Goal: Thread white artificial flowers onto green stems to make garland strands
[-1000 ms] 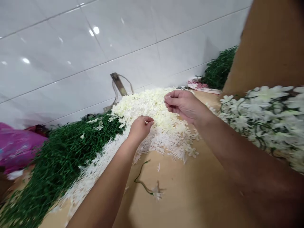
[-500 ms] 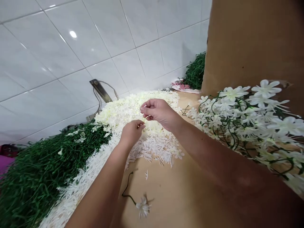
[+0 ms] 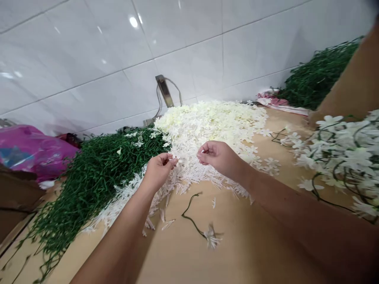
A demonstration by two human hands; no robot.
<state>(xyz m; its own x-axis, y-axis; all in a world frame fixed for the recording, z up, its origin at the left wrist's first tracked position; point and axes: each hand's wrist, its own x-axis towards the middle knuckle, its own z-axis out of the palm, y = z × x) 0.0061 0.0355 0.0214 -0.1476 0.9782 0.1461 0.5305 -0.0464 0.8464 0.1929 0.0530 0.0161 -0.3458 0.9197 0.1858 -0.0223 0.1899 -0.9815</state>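
Note:
My left hand is closed in a pinch, with a small white artificial flower piece at its fingertips. To its right, my right hand is also pinched; something tiny and pale shows at the fingers, too small to name. Both hands are apart, over a heap of loose white and cream artificial petals. White stamen pieces lie along the near side of that heap. Closer to me, one assembled white flower on a bent green stem rests on the brown surface.
Green plastic stems are piled on the left, beside a purple plastic bag. Assembled white flowers crowd the right. More green stems sit at the back right near cardboard. A tiled wall stands behind.
The view has turned left, so the scene sits further right and the purple bag shows more. My hands have moved apart and lower relative to the petal heap.

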